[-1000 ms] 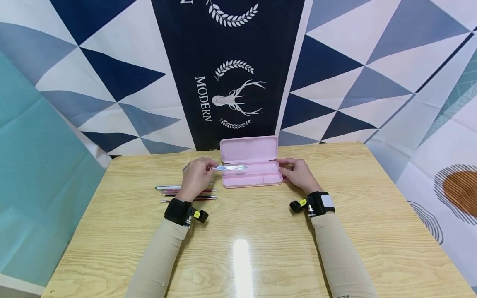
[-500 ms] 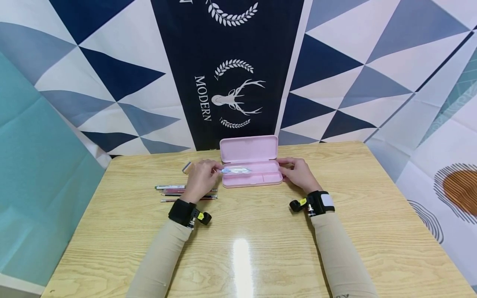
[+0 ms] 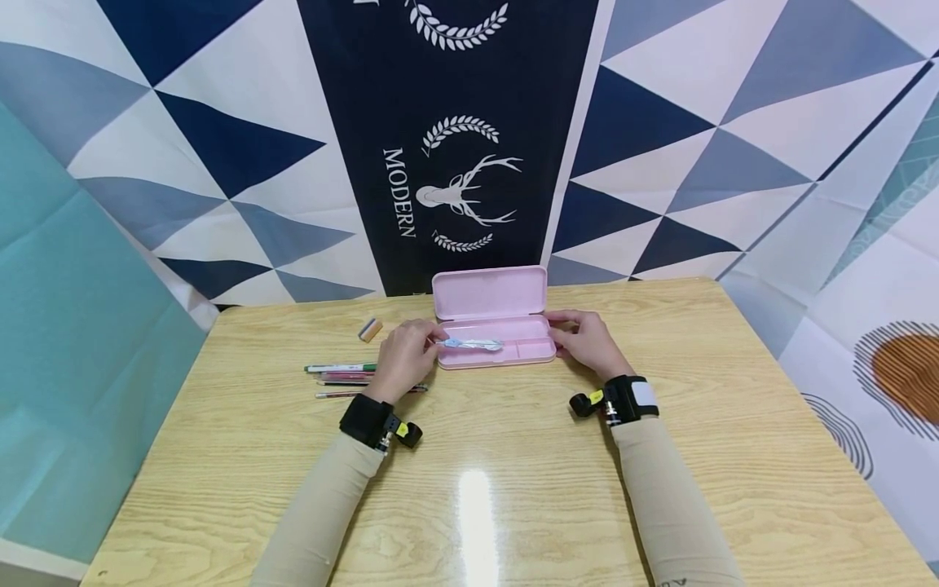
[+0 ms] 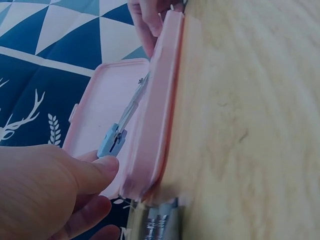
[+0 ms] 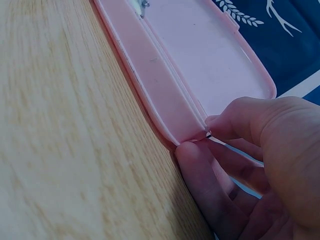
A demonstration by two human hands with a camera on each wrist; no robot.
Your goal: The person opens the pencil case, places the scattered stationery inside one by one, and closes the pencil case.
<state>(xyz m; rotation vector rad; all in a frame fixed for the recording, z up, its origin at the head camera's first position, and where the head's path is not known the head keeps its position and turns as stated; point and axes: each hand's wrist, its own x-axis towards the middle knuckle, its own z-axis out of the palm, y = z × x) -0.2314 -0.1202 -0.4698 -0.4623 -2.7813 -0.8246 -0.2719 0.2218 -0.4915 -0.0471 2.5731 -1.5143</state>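
A pink pencil case (image 3: 490, 295) stands open at the back of the table, its lid raised against the wall. My left hand (image 3: 407, 355) pinches a light-blue and metal drawing compass (image 4: 114, 140) by its blue head, between thumb and fingers. In the head view the compass lies across the case's tray, legs pointing right; the left wrist view has its legs slanting over the rim. My right hand (image 3: 585, 342) grips the case's right end. Up close, in the right wrist view, the thumb is at the rim and the fingers are against the end wall.
Left of the case lie several pens and pencils (image 3: 341, 377), partly hidden under the left hand. Behind them is a small eraser (image 3: 370, 329). A patterned cloth wall (image 3: 469, 98) rises at the table's back edge.
The left hand has moved right and slightly toward the front with the compass, bringing it lower over the tray. The eraser has come into full view. The right hand has stayed at the case.
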